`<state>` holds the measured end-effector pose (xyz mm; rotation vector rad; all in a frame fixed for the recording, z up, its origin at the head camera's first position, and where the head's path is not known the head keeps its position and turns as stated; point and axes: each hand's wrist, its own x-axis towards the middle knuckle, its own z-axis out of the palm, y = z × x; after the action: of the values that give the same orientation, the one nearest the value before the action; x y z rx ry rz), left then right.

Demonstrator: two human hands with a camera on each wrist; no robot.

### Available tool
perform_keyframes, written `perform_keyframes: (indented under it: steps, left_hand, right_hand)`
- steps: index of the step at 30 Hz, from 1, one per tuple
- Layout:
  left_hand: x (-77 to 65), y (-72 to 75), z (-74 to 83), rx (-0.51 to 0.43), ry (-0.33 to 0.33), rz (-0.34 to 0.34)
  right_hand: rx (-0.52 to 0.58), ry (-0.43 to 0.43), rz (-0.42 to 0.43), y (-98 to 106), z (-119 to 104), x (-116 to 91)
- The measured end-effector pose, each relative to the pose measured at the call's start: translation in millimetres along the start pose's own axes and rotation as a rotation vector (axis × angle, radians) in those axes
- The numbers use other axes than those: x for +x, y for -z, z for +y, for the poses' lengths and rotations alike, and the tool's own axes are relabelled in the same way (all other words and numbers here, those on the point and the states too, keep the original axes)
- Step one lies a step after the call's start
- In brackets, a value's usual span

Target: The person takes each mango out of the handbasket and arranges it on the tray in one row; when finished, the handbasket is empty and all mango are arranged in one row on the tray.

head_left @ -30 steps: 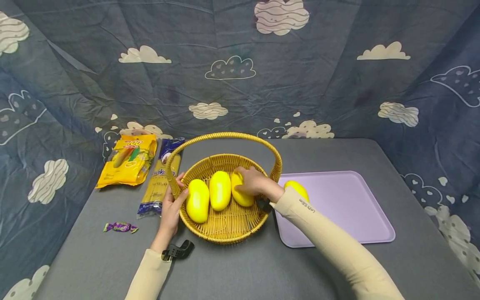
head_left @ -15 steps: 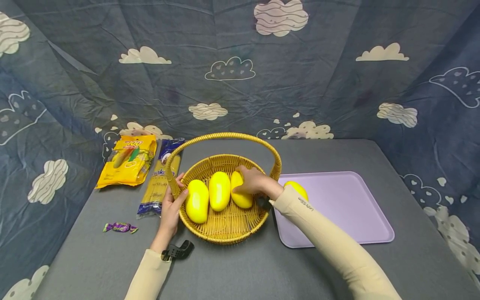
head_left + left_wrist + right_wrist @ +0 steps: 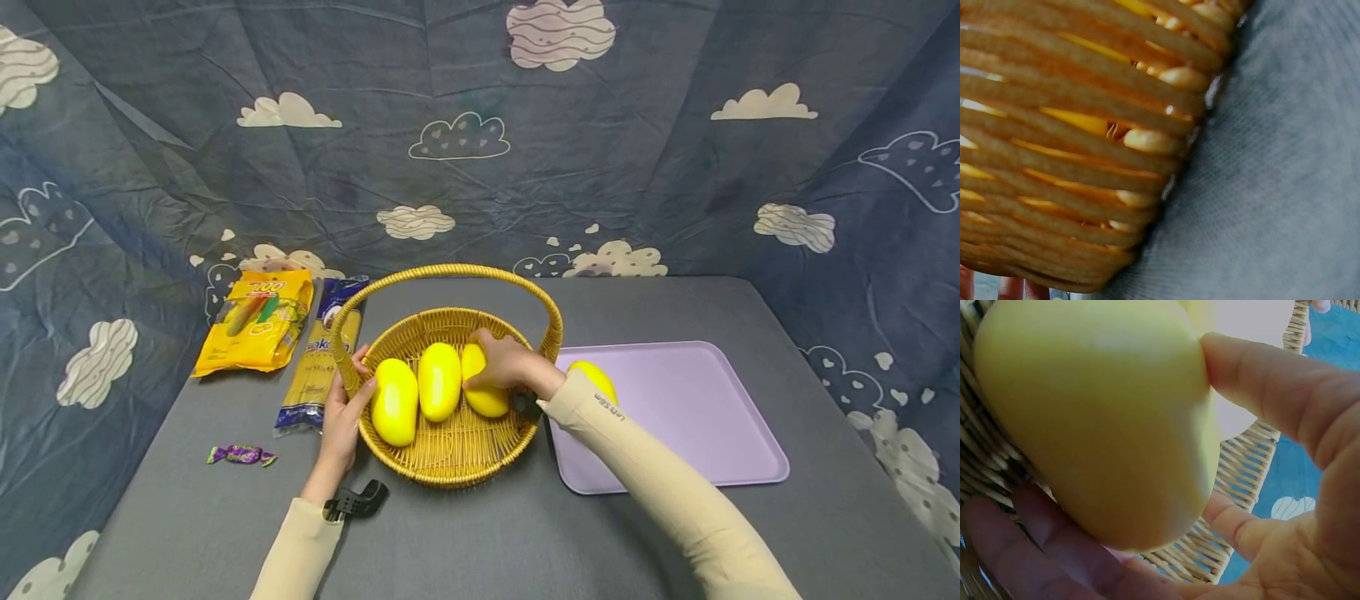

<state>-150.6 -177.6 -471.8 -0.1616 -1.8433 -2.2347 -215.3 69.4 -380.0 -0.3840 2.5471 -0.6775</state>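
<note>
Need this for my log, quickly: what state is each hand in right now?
Left hand: holding the wicker basket by its left side.
Right hand: gripping the rightmost mango inside it.

Gray table (image 3: pixel 480 546), matte and plain, in top-down oblique view. Directly upon it: center, a handled wicker basket (image 3: pixel 457 481); right of the basket, a lilac rectangular tray (image 3: pixel 690 425); far left, a yellow printed bag (image 3: pixel 251 325), with a blue-ended pasta packet (image 3: pixel 309 379) just beside it; nearer the viewer, a purple wrapped candy (image 3: pixel 242 455).
</note>
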Motion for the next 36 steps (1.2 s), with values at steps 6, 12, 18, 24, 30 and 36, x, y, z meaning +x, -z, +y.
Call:
perform_keyframes:
  steps: [6, 12, 18, 24, 30, 36]
  left_hand:
    - [0.3, -1.3, 0.5, -0.013, 0.003, 0.000]
    - [0.1, -1.5, 1.4, -0.011, 0.013, -0.003]
    - [0.2, -1.3, 0.1, -0.008, 0.012, -0.001]
    - [-0.7, -1.2, -1.2, 0.003, 0.019, 0.005]
    - [-0.9, -0.9, 0.1, 0.001, 0.013, -0.004]
    - [-0.9, -0.9, 2.3, 0.007, 0.010, -0.004]
  right_hand:
    - [-0.040, 0.010, 0.019, 0.6, -1.5, -1.6]
    - [-0.059, 0.025, 0.011, 1.5, -1.3, -2.2]
    - [-0.030, 0.040, -0.029, 0.0, -0.6, -2.8]
    - [-0.054, 0.051, -0.043, -2.3, 0.3, -2.6]
    - [-0.048, 0.060, -0.050, -2.4, -0.4, -4.7]
    - [-0.025, 0.093, -0.003, 1.2, -1.9, -8.7]
